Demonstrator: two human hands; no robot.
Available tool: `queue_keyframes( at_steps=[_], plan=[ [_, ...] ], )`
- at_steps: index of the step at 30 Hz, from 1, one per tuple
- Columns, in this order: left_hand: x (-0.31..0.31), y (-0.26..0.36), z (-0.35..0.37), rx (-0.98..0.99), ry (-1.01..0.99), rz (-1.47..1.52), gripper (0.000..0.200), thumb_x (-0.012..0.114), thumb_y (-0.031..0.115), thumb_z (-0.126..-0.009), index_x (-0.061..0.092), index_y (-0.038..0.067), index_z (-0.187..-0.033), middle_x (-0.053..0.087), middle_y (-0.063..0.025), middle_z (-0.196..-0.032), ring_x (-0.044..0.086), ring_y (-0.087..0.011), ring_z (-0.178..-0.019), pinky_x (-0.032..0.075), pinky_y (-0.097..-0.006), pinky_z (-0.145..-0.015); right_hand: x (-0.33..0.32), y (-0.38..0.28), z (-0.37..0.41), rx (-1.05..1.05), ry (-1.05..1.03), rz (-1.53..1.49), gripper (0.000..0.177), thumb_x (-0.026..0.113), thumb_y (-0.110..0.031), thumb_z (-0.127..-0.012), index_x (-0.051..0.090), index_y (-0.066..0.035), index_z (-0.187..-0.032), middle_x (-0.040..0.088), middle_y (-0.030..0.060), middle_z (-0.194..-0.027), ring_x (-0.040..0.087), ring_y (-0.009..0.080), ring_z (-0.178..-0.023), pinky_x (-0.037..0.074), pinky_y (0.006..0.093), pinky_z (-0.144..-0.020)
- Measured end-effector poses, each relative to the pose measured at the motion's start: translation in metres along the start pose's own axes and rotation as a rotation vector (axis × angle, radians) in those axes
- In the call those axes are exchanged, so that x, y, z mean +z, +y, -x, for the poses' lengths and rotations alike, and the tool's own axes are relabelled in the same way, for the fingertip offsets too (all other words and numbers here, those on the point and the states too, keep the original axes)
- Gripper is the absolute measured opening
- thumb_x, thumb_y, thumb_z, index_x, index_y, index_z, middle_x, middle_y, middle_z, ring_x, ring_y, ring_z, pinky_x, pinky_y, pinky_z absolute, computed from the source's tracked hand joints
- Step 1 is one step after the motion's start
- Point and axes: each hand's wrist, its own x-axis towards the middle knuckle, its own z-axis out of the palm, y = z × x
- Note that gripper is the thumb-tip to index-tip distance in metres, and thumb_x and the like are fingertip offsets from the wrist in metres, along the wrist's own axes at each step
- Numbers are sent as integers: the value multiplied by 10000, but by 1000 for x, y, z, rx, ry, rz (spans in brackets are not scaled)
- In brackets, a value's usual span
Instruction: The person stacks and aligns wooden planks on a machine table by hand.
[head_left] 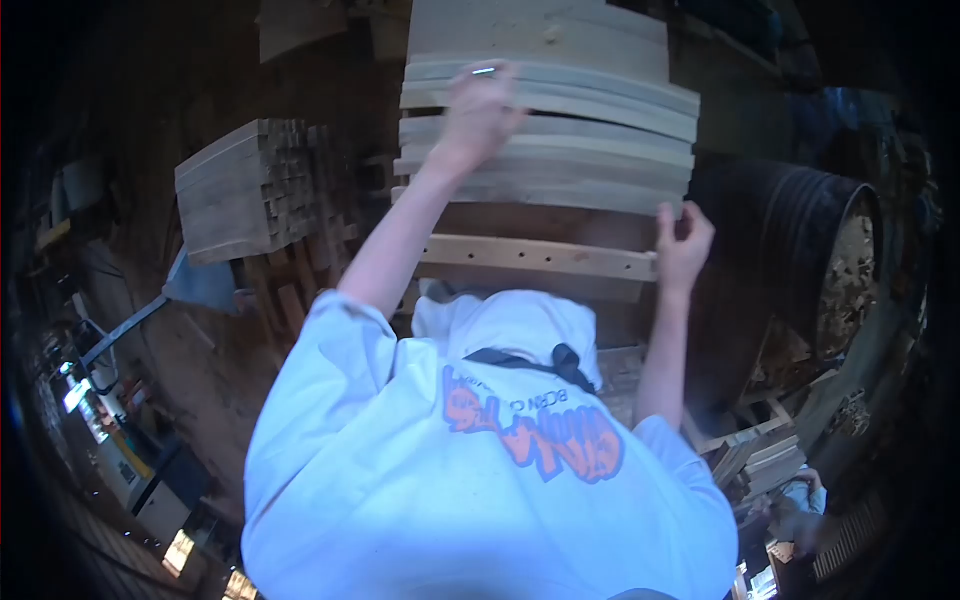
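A stack of pale, slightly curved wooden planks stands in front of me over a wooden crossbar. My left hand reaches up onto the left part of the stack, fingers curled over a plank's edge, with a small metal glint at the fingertips. Lower down, my right hand curls its fingers around the lower right corner of the stack, just above the crossbar's end. My white shirt with an orange print fills the bottom of the view.
A bundle of square-cut wooden sticks sits to the left. At the right, a dark barrel holds wood scraps. Offcuts lie at the lower right, near another person. The surroundings are dim.
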Motion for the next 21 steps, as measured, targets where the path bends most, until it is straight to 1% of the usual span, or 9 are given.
queue_keyframes(
  at_steps=[1,2,3,4,5,7,12,18,21],
  plan=[
    [-24,-14,32,-131,121,45,463,723,243,-815,619,14,-1204,666,-178,-1077,552,-321,-1161,405,-411,-1019,1,17,-10,25,24,347,620,696,-399,-883,537,60,-1269,521,234,-1283,492,320,-1230,407,403,-1029],
    [-37,-32,70,-305,207,-49,398,689,217,-840,641,2,-1172,653,-190,-1134,561,-338,-1156,413,-437,-1018,10,45,-23,169,-75,313,699,642,-480,-904,504,71,-1311,494,250,-1342,513,330,-1228,417,403,-1026],
    [-34,-58,116,-464,218,-189,415,688,226,-849,631,-13,-1184,658,-166,-1078,558,-338,-1111,382,-440,-1030,11,41,-29,342,-187,16,698,618,-502,-919,511,67,-1309,527,245,-1330,549,314,-1201,426,383,-1012],
    [-17,-96,163,-573,141,-43,461,684,287,-883,625,-20,-1222,667,-185,-1092,586,-340,-1086,410,-431,-1024,18,38,-27,310,-219,-68,662,606,-498,-931,535,54,-1288,579,223,-1265,581,292,-1144,439,370,-982],
    [-28,-94,178,-863,4,361,444,653,315,-927,640,-23,-1216,693,-168,-1091,634,-264,-1032,464,-372,-966,22,37,-24,275,-260,-146,627,595,-493,-942,559,42,-1268,631,202,-1199,614,270,-1088,451,358,-952],
    [-29,-82,194,-1022,37,850,380,620,291,-959,665,-5,-1192,714,-126,-1084,648,-163,-992,491,-311,-900,19,39,-18,261,-295,-121,578,583,-480,-955,589,27,-1233,663,175,-1127,621,243,-1046,455,346,-923],
    [-34,-88,224,-991,-21,851,306,609,243,-966,693,20,-1159,722,-83,-1047,629,-116,-973,476,-278,-901,4,66,1,414,-349,-296,451,538,-418,-1003,686,4,-1066,664,18,-899,539,82,-828,441,257,-771],
    [-60,-78,221,-920,-224,683,324,681,295,-913,722,41,-1110,728,-80,-1016,644,-141,-961,479,-287,-876,-16,91,11,508,-518,-513,396,594,-358,-985,686,-3,-1133,676,8,-961,578,69,-922,455,241,-825],
    [-68,-82,210,-866,-396,582,348,625,296,-957,694,15,-1150,705,-84,-1063,632,-159,-997,466,-306,-930,-23,86,4,498,-603,-428,417,583,-348,-990,639,-4,-1220,673,35,-1079,591,78,-1007,455,246,-911]
  ],
)
